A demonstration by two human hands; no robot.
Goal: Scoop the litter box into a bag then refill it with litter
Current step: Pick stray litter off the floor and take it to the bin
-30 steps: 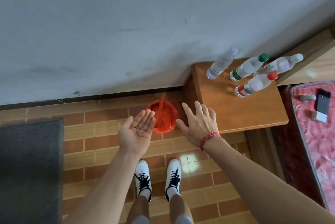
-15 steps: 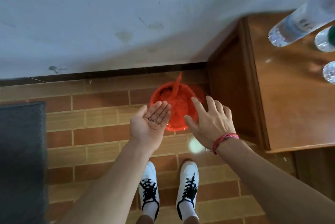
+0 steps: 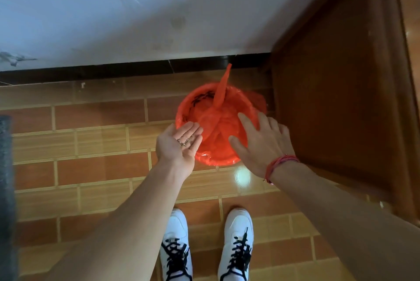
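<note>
The left hand [image 3: 179,147] lies palm up, fingers straight, cupping a few dark litter grains [image 3: 184,141] beside the red bag-lined bin [image 3: 218,121]; the right hand [image 3: 261,146] spreads flat, palm down, over its near-right rim

The bag-lined bin [image 3: 213,159] stands by the wall [image 3: 159,19], left of the cabinet [image 3: 329,98] (shoes [image 3: 177,246] nearer).

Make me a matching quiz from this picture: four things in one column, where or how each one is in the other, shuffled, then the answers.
Things:
1. left hand
2. right hand
3. red-lined bin
4. white shoes

States:
A. on the tiles, beside the wooden cabinet
B. palm up, dark grains on it
C. at the picture's bottom edge
D. palm down, fingers spread

Pairs: 1-B, 2-D, 3-A, 4-C
</note>
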